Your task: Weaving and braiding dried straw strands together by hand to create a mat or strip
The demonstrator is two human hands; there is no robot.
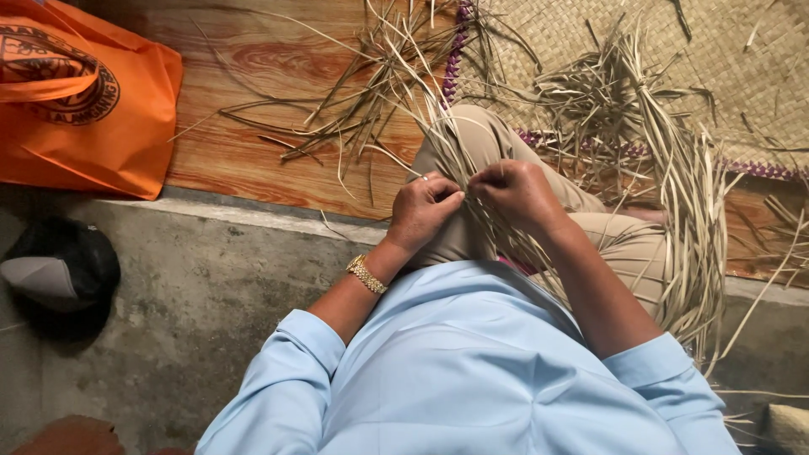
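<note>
Two hands are working at the centre of the frame: our left hand [424, 208] and our right hand [516, 192] are meeting over our bent knee, and the fingers of both are pinching narrow around a bundle of dried leaf strips [451, 156]. One ring is showing on the left hand, and one gold bracelet [366, 275] is sitting on the left wrist. We are wearing one light blue shirt [472, 371] and tan trousers [624, 244]. The strips are too many for us to count; they are fanning out from our fingers toward the upper middle of the frame, and a second loose sheaf [683, 211] is hanging at the right. One woven mat [742, 67] with a purple edge is lying in the upper right. One orange bag [80, 101] is resting in the upper left, and one dark cap [59, 270] is lying at the left edge. We are sitting where a wooden floor [253, 143] is meeting a lower concrete floor [202, 312].
</note>
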